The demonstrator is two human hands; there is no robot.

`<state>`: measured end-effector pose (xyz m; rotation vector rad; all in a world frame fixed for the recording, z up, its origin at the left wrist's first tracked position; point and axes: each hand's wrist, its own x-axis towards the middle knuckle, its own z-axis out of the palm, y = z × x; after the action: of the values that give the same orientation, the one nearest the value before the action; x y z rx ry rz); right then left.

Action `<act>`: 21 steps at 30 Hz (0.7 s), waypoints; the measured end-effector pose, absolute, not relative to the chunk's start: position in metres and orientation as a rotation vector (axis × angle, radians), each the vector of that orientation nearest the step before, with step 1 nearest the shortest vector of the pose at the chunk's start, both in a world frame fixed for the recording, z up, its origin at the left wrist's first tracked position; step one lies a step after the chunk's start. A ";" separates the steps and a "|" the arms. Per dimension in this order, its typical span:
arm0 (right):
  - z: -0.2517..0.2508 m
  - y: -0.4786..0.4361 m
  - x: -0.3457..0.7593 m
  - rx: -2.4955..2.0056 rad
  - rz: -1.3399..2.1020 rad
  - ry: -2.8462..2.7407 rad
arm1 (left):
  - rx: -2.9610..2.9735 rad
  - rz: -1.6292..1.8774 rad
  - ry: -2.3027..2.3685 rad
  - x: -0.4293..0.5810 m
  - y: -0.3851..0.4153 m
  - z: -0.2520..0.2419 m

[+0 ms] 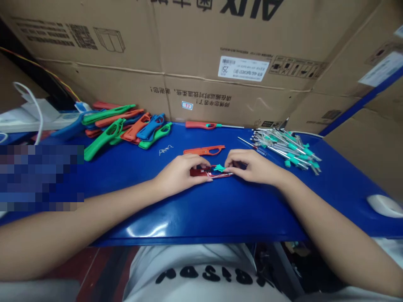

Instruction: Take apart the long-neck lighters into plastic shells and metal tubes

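Observation:
Between my hands, low over the blue table, lies a red lighter casing with its inner side showing. My left hand grips its left end between thumb and fingers. A small teal trigger part sits at the casing's right half, and my right hand pinches at it with thumb and fingertips. A thin wire and part of a metal rod show along the casing. Just behind my hands rests an orange casing half. Farther back is a red lighter with a long metal rod.
Green, blue and orange casings are piled at the back left. Metal rods with teal parts lie heaped at the right. Small metal pieces are left of centre. A cardboard box walls the blue table; a white mouse sits far right.

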<state>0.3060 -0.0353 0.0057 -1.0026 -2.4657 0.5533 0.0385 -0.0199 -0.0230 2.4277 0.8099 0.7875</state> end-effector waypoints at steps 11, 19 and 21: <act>-0.005 -0.042 0.290 -1.079 0.437 -2.592 | 2.577 0.743 0.813 0.038 -0.019 -0.019; -0.003 -0.049 0.283 -1.094 0.120 -2.748 | 2.501 0.761 0.809 0.038 -0.019 -0.021; -0.003 -0.050 0.282 -1.092 0.090 -2.756 | 2.491 0.748 0.821 0.039 -0.019 -0.020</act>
<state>0.2820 -0.0501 -0.0033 -1.0921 -2.7555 0.0900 0.0389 -0.0194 -0.0204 2.4905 0.8213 0.7476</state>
